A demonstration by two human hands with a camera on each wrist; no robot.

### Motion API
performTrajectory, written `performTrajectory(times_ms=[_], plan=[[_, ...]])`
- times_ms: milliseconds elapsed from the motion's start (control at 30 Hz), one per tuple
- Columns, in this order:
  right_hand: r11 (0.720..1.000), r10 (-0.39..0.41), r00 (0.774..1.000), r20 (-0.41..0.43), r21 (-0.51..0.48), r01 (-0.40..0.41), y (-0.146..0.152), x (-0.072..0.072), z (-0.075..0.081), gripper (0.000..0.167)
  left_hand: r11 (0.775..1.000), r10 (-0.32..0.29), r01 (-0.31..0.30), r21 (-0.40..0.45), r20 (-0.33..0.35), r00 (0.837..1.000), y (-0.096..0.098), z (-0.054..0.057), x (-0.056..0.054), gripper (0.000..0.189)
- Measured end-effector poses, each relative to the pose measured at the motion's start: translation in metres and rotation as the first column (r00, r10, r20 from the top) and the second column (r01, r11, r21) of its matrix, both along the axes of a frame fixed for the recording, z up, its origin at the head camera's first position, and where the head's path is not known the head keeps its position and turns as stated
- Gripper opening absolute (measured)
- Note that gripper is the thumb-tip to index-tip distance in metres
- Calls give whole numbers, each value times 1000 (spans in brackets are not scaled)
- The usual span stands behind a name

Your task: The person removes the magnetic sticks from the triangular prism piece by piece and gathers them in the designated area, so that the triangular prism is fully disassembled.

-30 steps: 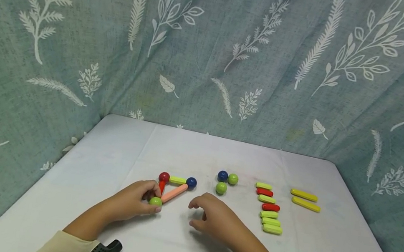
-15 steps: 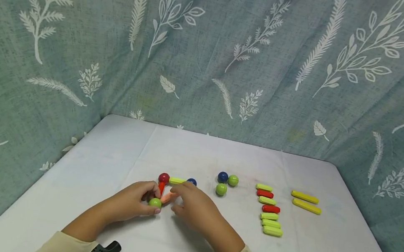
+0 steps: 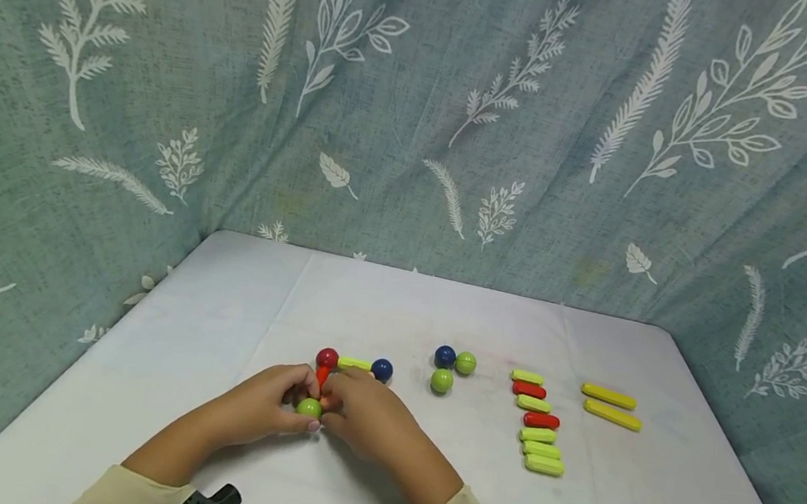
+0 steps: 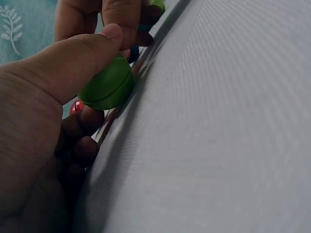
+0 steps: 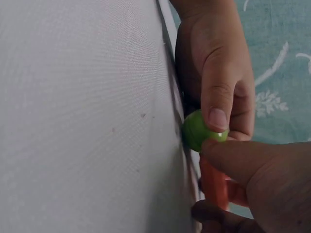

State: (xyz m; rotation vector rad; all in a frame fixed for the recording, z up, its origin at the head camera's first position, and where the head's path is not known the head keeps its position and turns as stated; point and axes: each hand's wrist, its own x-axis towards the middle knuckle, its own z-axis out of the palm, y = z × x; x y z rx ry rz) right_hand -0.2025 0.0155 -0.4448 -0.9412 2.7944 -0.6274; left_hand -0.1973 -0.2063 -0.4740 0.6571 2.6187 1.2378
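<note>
My left hand (image 3: 259, 407) pinches a green ball (image 3: 309, 408) between thumb and fingers at table level. From the other side my right hand (image 3: 375, 421) grips a peach-orange stick (image 5: 215, 182), its thumb tip right at the green ball. One end of that stick meets the ball in the right wrist view, while the hand covers most of it in the head view. A red stick (image 3: 323, 374) runs from beside the ball up to a red ball (image 3: 327, 358). Beyond the right hand, a lime stick (image 3: 355, 363) links the red ball and a dark blue ball (image 3: 381, 369).
Right of the hands sit another blue ball (image 3: 445, 356) and two green balls (image 3: 441, 380). Farther right lies a column of short lime and red sticks (image 3: 541, 420), then two longer yellow sticks (image 3: 612, 415). Patterned cloth (image 3: 405, 118) walls in the white table (image 3: 233, 282).
My right hand has moved left from beside the shape onto the peach-orange stick and now grips it close to the green ball. The left hand has kept its pinch in place.
</note>
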Motion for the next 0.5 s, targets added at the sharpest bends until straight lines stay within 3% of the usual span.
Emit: performTrajectory(times_ms=[167,500], plan=[[999,-11,999,47,-51,13,-1,-2,-4,24,1000,-10,10,-14,-1,1000,-1,1,0,37],[999,9,1000,-14,-33,-9,2,-6,-13,12,1000,4,-4,-1,4,1000,-1,1,1,38]])
